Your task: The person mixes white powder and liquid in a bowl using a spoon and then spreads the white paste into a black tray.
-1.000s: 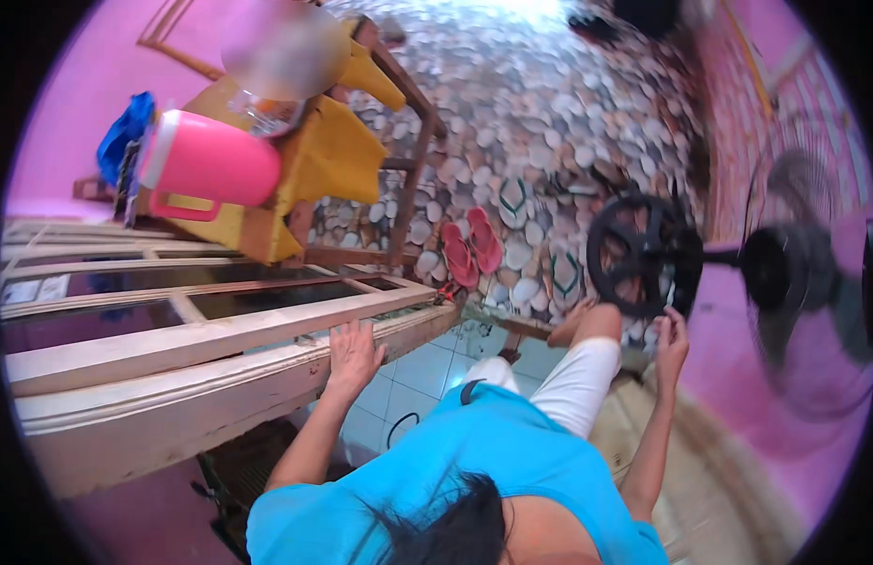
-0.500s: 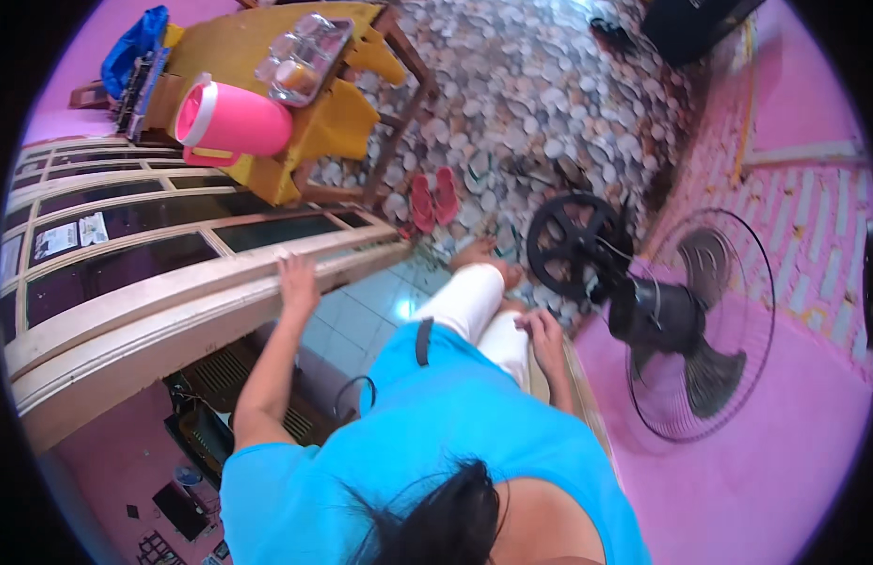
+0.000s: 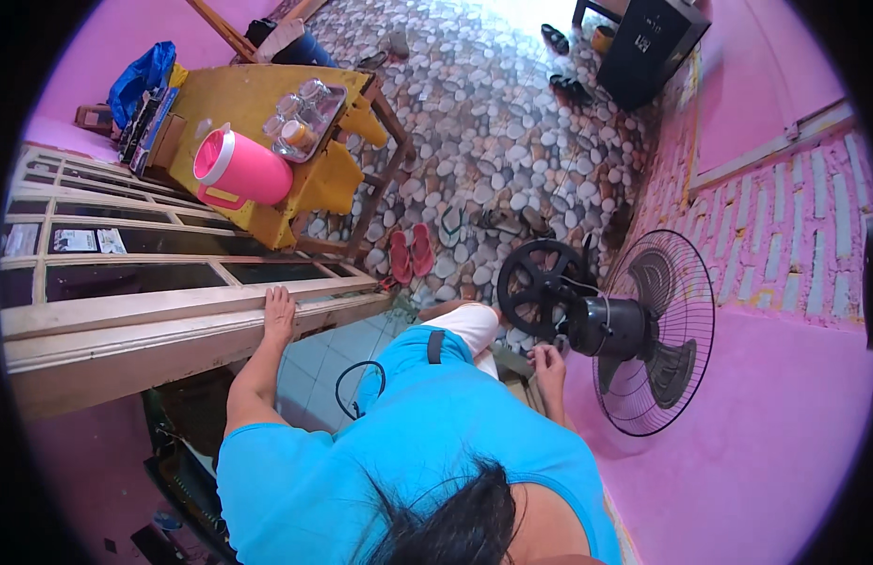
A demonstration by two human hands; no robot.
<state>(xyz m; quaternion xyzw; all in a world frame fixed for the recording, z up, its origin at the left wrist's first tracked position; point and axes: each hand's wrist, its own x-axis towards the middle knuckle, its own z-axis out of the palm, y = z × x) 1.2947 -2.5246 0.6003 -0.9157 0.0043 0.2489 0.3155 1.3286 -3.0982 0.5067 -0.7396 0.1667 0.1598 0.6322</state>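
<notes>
My left hand (image 3: 279,315) lies on the pale wooden frame (image 3: 173,311) of a glazed panel, its fingers stretched flat over the edge. My right hand (image 3: 547,365) hangs beside my right thigh, fingers curled in, with nothing visible in them. Close to it stands a black fan (image 3: 610,327) with a wire cage and a round base. My legs in white trousers (image 3: 469,325) are at the doorway, and a dark cord loop (image 3: 359,388) shows at my left side.
Pink sandals (image 3: 411,254) and other footwear lie on the pebble-patterned floor (image 3: 474,122) ahead. A yellow-covered table (image 3: 234,99) at the left bears a pink jug (image 3: 243,169) and a tray of glasses (image 3: 309,122). At the far right is a black box (image 3: 653,52).
My body has moved forward, and more of the floor ahead shows. My left hand stays on the wooden frame. My right hand, still curled, is now nearer the fan's base.
</notes>
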